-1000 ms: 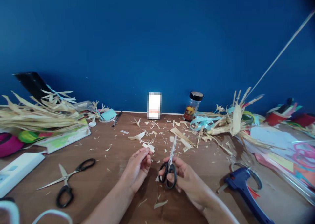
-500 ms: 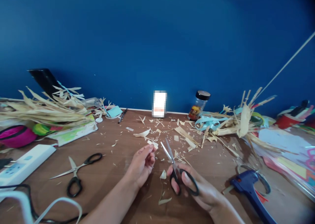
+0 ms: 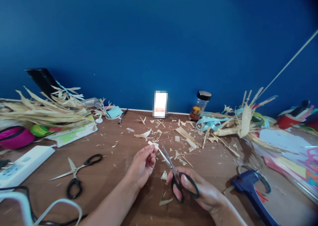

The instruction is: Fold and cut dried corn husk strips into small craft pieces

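Observation:
Between thumb and fingers, my left hand (image 3: 143,164) pinches a small pale piece of corn husk (image 3: 153,144). My right hand (image 3: 196,186) has its thumb and fingers in the black handles of a pair of scissors (image 3: 172,166). The blades are slightly apart and point up and left, one tip close to the husk piece; whether it touches I cannot tell. Beneath and around the hands, husk scraps (image 3: 164,175) lie on the brown table (image 3: 114,186).
Second scissors (image 3: 74,170) lie opened at left beside a white power strip (image 3: 27,164) and cables. A blue glue gun (image 3: 250,183) lies at right. Husk bundles (image 3: 44,112) and a lidded jar (image 3: 199,106) stand toward the blue wall.
The scissors in my right hand have moved left, bringing a blade tip close to the husk piece. My left hand keeps its pinch almost in place.

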Motion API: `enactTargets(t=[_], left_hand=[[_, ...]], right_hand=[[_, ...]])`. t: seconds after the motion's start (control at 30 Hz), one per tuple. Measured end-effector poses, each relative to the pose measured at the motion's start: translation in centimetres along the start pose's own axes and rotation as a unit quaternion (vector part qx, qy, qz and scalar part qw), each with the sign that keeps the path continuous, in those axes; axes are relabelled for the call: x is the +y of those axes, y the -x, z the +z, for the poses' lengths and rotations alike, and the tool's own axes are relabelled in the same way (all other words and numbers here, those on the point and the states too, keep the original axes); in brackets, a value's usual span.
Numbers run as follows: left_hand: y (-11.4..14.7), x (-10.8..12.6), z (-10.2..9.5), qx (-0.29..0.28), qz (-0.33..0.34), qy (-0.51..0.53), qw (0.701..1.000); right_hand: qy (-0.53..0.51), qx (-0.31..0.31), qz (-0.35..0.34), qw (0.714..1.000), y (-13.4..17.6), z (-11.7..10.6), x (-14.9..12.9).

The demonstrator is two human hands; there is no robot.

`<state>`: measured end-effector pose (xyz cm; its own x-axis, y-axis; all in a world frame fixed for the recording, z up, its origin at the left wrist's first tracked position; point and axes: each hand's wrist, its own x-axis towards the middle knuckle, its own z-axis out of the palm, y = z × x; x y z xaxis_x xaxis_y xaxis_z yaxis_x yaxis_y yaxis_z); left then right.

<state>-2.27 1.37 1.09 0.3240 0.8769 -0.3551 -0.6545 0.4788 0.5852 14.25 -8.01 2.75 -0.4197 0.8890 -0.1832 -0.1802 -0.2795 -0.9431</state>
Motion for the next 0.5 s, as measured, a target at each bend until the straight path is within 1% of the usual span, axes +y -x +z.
enactTargets(t=[0.13,0.3,0.5], left_hand=[[0.06,-0.06,-0.01,-0.007,0.008,-0.012,1.000],[0.24,-0.12,0.02,-0.025,0.031,-0.062,0.997],[0.13,-0.18,-0.07,-0.015,0.038,-0.070,0.997]], right_hand=[[-0.003,-0.004,-0.001,1.000,0.01,0.09,0.00],[-0.012,-0.010,0.008,1.000,0.02,0.09,0.04],[0.002,-0.006,-0.002,1.000,0.11,0.10,-0.23]])
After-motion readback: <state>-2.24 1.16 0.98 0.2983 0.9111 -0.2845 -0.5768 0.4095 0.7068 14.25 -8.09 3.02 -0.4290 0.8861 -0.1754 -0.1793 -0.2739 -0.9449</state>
